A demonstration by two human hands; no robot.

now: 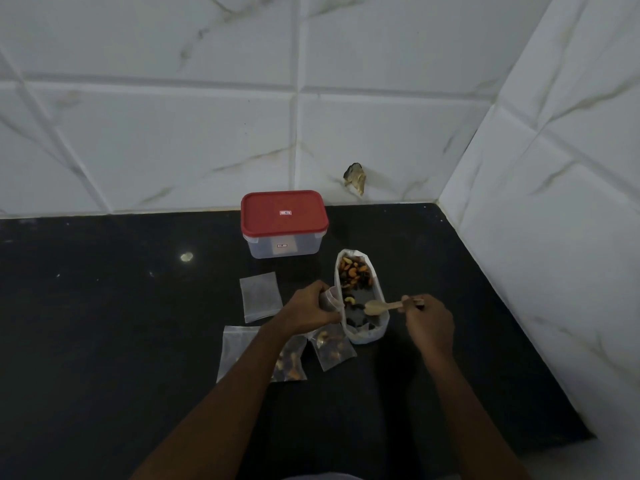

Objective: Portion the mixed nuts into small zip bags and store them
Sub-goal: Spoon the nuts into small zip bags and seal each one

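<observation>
A long white tray [382,299] of mixed nuts [355,273] stands on the black counter. My right hand [429,322] pinches the handle of a wooden spoon [377,306], whose bowl hangs over the tray's near half. Just left of the tray, my left hand [304,311] grips a small zip bag [329,299]. Two filled zip bags [332,346] [289,363] lie in front of the tray, partly under my left forearm. An empty bag [260,296] lies flat to the left, and another [233,351] lies nearer me.
A clear storage box with a red lid [284,213] stands shut behind the bags, near the tiled back wall. A tiled side wall [554,237] bounds the counter on the right. The black counter [104,323] stretches to the left.
</observation>
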